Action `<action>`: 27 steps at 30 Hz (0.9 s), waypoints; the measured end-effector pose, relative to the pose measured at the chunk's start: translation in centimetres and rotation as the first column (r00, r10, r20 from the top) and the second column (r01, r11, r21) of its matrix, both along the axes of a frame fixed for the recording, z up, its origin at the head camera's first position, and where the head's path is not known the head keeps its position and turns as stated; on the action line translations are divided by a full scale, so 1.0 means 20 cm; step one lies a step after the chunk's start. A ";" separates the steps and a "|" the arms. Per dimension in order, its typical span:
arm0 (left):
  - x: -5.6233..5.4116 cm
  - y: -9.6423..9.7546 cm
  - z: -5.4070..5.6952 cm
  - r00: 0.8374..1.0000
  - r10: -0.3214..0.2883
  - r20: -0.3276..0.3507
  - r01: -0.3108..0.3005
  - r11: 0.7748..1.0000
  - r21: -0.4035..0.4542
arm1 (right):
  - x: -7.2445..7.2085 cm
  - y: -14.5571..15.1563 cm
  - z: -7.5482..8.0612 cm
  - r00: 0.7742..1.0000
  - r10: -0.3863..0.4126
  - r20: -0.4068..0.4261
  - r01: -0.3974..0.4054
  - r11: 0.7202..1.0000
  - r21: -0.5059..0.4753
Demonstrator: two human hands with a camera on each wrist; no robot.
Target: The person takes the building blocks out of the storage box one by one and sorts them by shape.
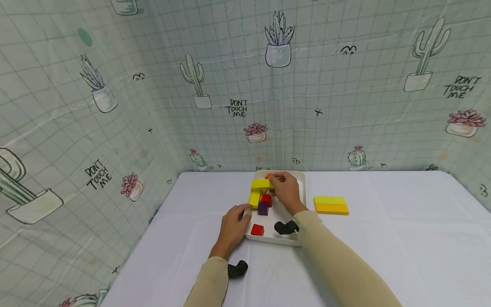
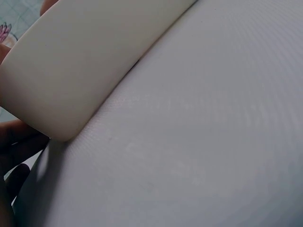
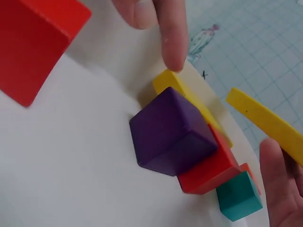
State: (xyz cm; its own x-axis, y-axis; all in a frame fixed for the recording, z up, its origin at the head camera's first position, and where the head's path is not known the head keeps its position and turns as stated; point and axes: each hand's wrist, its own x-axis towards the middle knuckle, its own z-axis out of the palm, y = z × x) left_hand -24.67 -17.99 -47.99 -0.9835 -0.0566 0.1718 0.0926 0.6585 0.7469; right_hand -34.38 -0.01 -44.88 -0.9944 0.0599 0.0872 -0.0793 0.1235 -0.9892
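My right hand (image 1: pixel 287 194) pinches a flat yellow block (image 1: pixel 262 183) above the far left part of a white tray (image 1: pixel 274 240). At the tray's left side, my left hand (image 1: pixel 233 226) holds the wall, with thumb and forefinger over the rim. Its forefinger touches or nearly touches a second yellow block (image 1: pixel 254 199) lying along that wall. Beside that block, a purple cube (image 3: pixel 163 132), a red cube (image 3: pixel 210 168) and a teal block (image 3: pixel 240 198) form a row. Another red cube (image 1: pixel 257 230) sits apart near the tray's front left corner.
Two flat yellow blocks (image 1: pixel 330 204) lie together on the white table (image 1: pixel 402 238), right of the tray. An orange-red piece (image 1: pixel 268 175) shows at the tray's far end. A patterned curtain (image 1: pixel 307 106) hangs behind and along the left.
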 end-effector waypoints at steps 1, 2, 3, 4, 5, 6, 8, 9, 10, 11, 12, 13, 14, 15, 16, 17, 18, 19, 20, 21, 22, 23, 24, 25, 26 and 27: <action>0.00 0.00 0.00 1.000 0.003 -0.001 -0.003 1.000 -0.002 | 0.00 0.00 0.00 1.000 0.001 0.009 -0.001 1.000 -0.026; 0.00 0.00 0.00 1.000 0.003 -0.005 -0.003 1.000 -0.002 | 0.00 0.00 0.01 1.000 0.006 0.015 -0.005 0.998 -0.057; 0.00 0.00 0.00 1.000 0.004 -0.006 -0.004 1.000 -0.005 | 0.00 0.01 0.02 1.000 0.015 0.021 -0.013 0.997 -0.082; 0.00 0.00 0.00 1.000 0.004 -0.008 -0.004 1.000 -0.008 | 0.01 0.01 0.02 0.999 0.026 0.030 -0.022 0.994 -0.108; 0.00 0.00 0.00 1.000 0.004 -0.008 -0.004 1.000 -0.009 | 0.01 0.02 0.03 0.998 0.036 0.041 -0.031 0.991 -0.127; 0.01 0.00 -0.01 1.000 0.003 -0.008 -0.003 1.000 -0.011 | 0.02 0.03 0.04 0.997 0.053 0.050 -0.045 0.987 -0.152; 0.01 -0.01 -0.01 1.000 0.001 -0.004 -0.001 1.000 -0.010 | 0.03 0.06 0.05 0.993 0.095 0.072 -0.080 0.977 -0.197; 0.02 -0.01 -0.01 1.000 0.004 -0.001 -0.004 1.000 -0.010 | 0.04 0.07 0.06 0.990 0.110 0.083 -0.091 0.974 -0.208; 0.02 -0.01 -0.01 1.000 0.005 0.000 -0.005 1.000 -0.009 | 0.06 0.09 0.06 0.989 0.118 0.094 -0.095 0.972 -0.217; 0.02 -0.01 -0.01 1.000 0.006 -0.001 -0.006 1.000 -0.008 | 0.06 0.11 0.07 0.987 0.124 0.101 -0.098 0.968 -0.230; 0.02 -0.01 -0.01 1.000 0.008 -0.005 -0.008 1.000 -0.007 | 0.07 0.12 0.08 0.985 0.132 0.107 -0.103 0.965 -0.241; 0.02 -0.01 -0.01 1.000 0.010 -0.007 -0.010 1.000 -0.005 | 0.08 0.14 0.09 0.984 0.134 0.113 -0.104 0.965 -0.240; 0.02 -0.02 0.00 1.000 0.012 -0.010 -0.012 1.000 -0.004 | 0.09 0.16 0.10 0.984 0.132 0.119 -0.101 0.966 -0.237; 0.01 -0.02 0.00 1.000 0.013 -0.011 -0.013 1.000 -0.006 | 0.09 0.18 0.11 0.984 0.131 0.124 -0.099 0.967 -0.236; 0.01 -0.02 0.00 1.000 0.014 -0.014 -0.014 1.000 -0.008 | 0.10 0.20 0.12 0.982 0.130 0.134 -0.096 0.967 -0.235; 0.01 -0.01 0.00 1.000 0.017 -0.014 -0.017 1.000 -0.009 | 0.11 0.22 0.12 0.981 0.131 0.145 -0.094 0.966 -0.240; 0.01 -0.01 0.00 1.000 0.021 -0.014 -0.021 1.000 -0.009 | 0.12 0.23 0.13 0.979 0.137 0.153 -0.097 0.965 -0.244; 0.01 -0.01 0.00 1.000 0.025 -0.010 -0.025 1.000 -0.009 | 0.13 0.25 0.13 0.977 0.140 0.161 -0.097 0.964 -0.246; 0.01 -0.01 0.00 1.000 0.029 -0.009 -0.029 1.000 -0.008 | 0.14 0.27 0.13 0.975 0.142 0.169 -0.096 0.963 -0.253; 0.01 0.00 0.00 0.999 0.032 -0.008 -0.032 0.999 -0.006 | 0.15 0.29 0.13 0.974 0.145 0.176 -0.096 0.961 -0.258; 0.01 0.00 0.00 0.999 0.033 -0.008 -0.033 0.999 -0.002 | 0.16 0.30 0.13 0.972 0.145 0.184 -0.096 0.963 -0.253; 0.01 0.00 -0.01 0.999 0.033 -0.006 -0.033 0.999 0.003 | 0.18 0.32 0.13 0.971 0.148 0.190 -0.098 0.963 -0.250; 0.01 0.01 -0.01 0.999 0.033 -0.001 -0.033 0.999 0.007 | 0.19 0.35 0.12 0.970 0.150 0.191 -0.102 0.965 -0.241; 0.01 0.01 -0.01 1.000 0.029 0.000 -0.029 1.000 0.011 | 0.21 0.37 0.12 0.970 0.148 0.192 -0.101 0.967 -0.232; 0.01 0.01 -0.01 1.000 0.025 0.001 -0.025 1.000 0.014 | 0.22 0.39 0.12 0.970 0.146 0.194 -0.099 0.968 -0.231; 0.01 0.02 -0.01 1.000 0.021 0.004 -0.021 1.000 0.017 | 0.23 0.41 0.12 0.970 0.144 0.195 -0.098 0.968 -0.231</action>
